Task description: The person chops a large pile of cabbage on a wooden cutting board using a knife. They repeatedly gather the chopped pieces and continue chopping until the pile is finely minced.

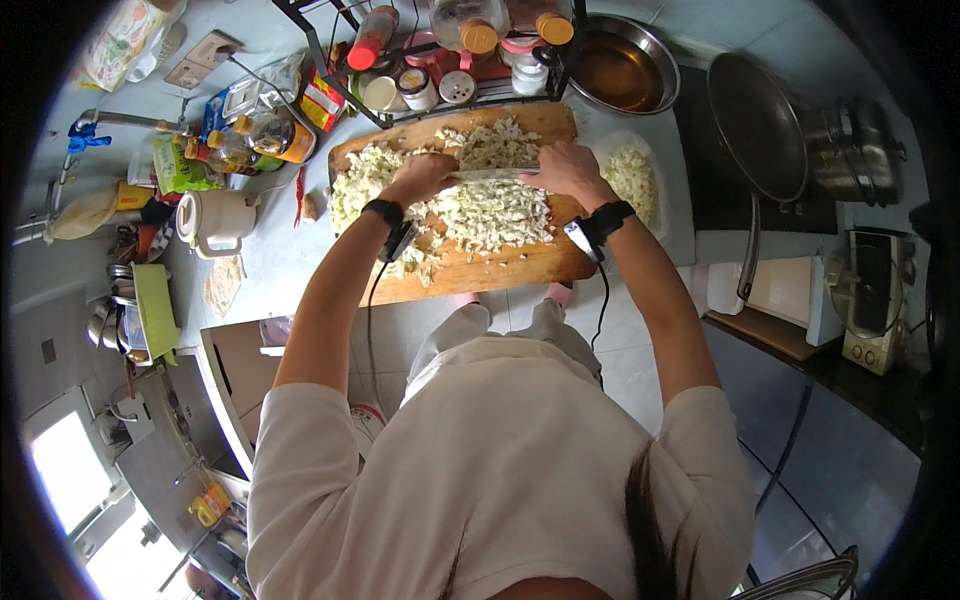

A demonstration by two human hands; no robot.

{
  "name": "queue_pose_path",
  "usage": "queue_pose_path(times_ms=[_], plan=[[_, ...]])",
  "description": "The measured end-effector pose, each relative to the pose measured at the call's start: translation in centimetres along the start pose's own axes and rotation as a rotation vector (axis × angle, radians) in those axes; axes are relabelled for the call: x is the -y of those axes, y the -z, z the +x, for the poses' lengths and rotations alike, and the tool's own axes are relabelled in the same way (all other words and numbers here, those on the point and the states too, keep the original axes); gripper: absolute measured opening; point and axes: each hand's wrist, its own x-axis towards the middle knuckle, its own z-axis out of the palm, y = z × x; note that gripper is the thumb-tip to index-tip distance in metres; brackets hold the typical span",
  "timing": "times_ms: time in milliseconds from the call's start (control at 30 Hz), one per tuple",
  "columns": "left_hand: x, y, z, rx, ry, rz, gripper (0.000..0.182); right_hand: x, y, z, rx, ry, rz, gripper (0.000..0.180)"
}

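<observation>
My left hand [424, 178] and my right hand [568, 175] are at opposite ends of a metal kitchen knife [492, 173], both closed on it. The knife lies crosswise over a wooden cutting board [517, 274], its blade seen nearly edge-on. Finely chopped cabbage [491, 217] spreads on the near side of the knife. Another heap of chopped cabbage [499, 142] sits beyond it, and more is piled at the board's left side. My fingers hide the knife's two ends. Just right of the board stands a clear plastic container [661, 221] holding chopped cabbage.
Behind the board is a black wire rack [330, 67] with seasoning jars. A metal basin [626, 71] of brownish liquid stands back right, near a frying pan [757, 127]. Leftward are sauce bottles [270, 139], a red chili [300, 191] and a white lidded jug [216, 221].
</observation>
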Motion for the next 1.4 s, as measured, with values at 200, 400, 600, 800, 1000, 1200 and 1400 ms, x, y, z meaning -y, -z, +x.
queue_pose_path(times_ms=[200,400,600,800,1000,1200,1400], plan=[[-0.1,0.6,0.6,0.058,-0.011,0.007,0.028,-0.1,-0.3,0.0,0.0,-0.023,0.038,0.056],[-2.5,2.2,3.6,0.059,-0.058,0.203,0.018,-3.9,-3.7,-0.2,-0.116,0.025,0.266,0.065],[-1.5,0.2,-0.9,0.06,0.121,-0.029,0.029,-0.7,0.4,0.9,-0.021,0.098,0.013,0.057],[-0.7,0.5,-2.5,-0.044,0.031,-0.156,0.031,2.3,2.4,-0.1,-0.021,0.094,-0.048,0.048],[-2.4,1.9,2.1,0.062,-0.082,0.071,0.022,-2.7,-2.1,-0.3,0.024,0.018,0.129,0.066],[-2.0,-0.4,-1.2,0.07,0.064,0.002,0.029,-0.6,-0.2,0.0,-0.051,0.134,-0.016,0.055],[-1.2,-0.1,-3.3,-0.031,0.001,-0.115,0.025,1.7,1.0,-0.7,0.021,0.074,-0.076,0.052]])
